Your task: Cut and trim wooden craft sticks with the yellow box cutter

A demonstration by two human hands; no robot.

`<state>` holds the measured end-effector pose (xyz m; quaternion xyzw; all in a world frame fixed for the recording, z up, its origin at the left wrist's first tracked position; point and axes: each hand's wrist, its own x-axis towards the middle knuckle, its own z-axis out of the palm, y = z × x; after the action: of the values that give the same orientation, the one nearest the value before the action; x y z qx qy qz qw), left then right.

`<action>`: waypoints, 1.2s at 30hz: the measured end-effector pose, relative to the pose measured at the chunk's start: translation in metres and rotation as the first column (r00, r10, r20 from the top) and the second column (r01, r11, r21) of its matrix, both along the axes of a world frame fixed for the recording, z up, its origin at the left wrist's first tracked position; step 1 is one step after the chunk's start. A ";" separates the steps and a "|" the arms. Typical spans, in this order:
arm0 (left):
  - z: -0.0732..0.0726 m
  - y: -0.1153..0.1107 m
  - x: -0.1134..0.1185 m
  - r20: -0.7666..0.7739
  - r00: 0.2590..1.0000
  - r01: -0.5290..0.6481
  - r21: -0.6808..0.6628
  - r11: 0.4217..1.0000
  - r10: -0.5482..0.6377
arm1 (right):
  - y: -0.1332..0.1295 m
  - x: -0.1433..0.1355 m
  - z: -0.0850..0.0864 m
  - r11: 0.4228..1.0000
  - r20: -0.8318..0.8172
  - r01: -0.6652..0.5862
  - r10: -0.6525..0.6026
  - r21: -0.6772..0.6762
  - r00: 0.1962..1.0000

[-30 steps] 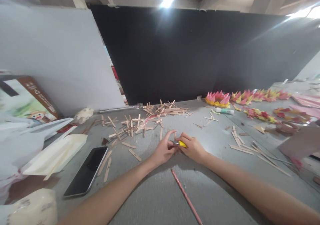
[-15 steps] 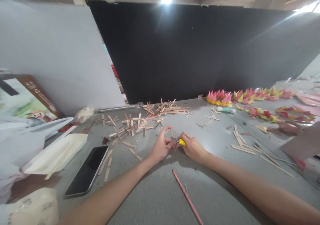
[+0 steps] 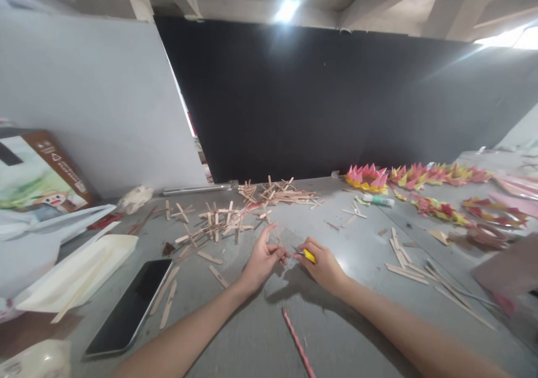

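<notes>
Between its thumb and fingers, my left hand pinches a thin wooden craft stick, held upright. My right hand is closed around a yellow-handled utility knife, its blade pointing left toward the stick. A small gap separates the blade from my left fingers. Below my hands a twisted pink stick lies on the grey table. Beyond them is a heap of wooden craft sticks, several joined into crosses.
A phone, a pale tray and a printed box are at left. On the right lie a glue stick, pink and yellow folded-paper rings, a tape roll and loose sticks. A black panel stands behind.
My right hand has drawn the knife away from the stick, so the blade and my left fingers are apart. My left hand has shifted slightly left, and the camera view has tilted up.
</notes>
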<state>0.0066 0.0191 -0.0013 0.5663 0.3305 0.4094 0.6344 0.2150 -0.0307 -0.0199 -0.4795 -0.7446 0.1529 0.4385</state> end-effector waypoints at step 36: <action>0.002 -0.001 0.003 -0.085 0.996 0.025 0.055 0.998 -0.020 | -0.001 0.001 0.011 0.992 0.173 -0.125 0.124 -0.006 0.977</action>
<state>0.0098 0.0186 0.0006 0.6046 0.3390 0.3869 0.6082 0.2156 -0.0321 -0.0090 -0.4422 -0.8088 0.1363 0.3630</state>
